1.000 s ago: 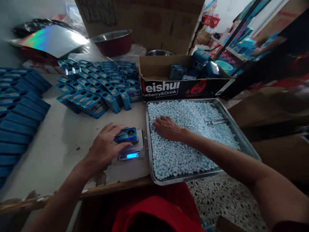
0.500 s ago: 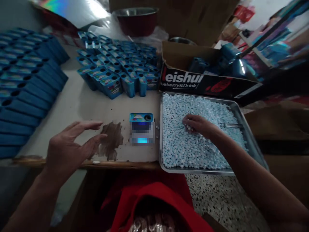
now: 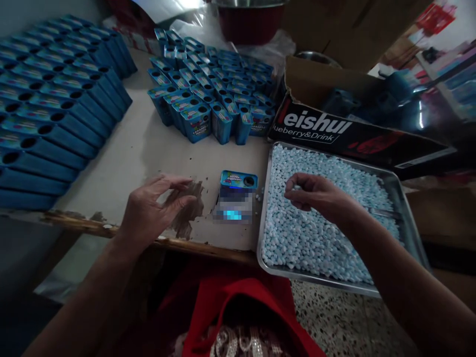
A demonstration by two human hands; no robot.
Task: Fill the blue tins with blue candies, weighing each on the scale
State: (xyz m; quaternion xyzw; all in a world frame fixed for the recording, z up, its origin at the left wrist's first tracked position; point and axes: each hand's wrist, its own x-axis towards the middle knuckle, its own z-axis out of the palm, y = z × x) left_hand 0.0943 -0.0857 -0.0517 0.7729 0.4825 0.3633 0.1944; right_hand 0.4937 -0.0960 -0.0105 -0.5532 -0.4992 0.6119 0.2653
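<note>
Head view: two bare hands on either side of a small blue box sitting on a scale.

The left hand (image 3: 150,210) hovers over the table edge (image 3: 111,229) with fingers loosely curled and nothing in it – the blue box (image 3: 238,179) lies just to its right, resting on the scale (image 3: 233,208), touched by neither hand. The right hand (image 3: 316,195) hangs above the metal tray (image 3: 403,208) of pale blue candies (image 3: 316,238), fingertips pinched together; whether it holds any candy I cannot tell. Beyond the left hand stand rows of open blue boxes (image 3: 208,94), with more stacked further left (image 3: 48,109). Beyond the right hand sits a cardboard carton (image 3: 349,134).
</note>
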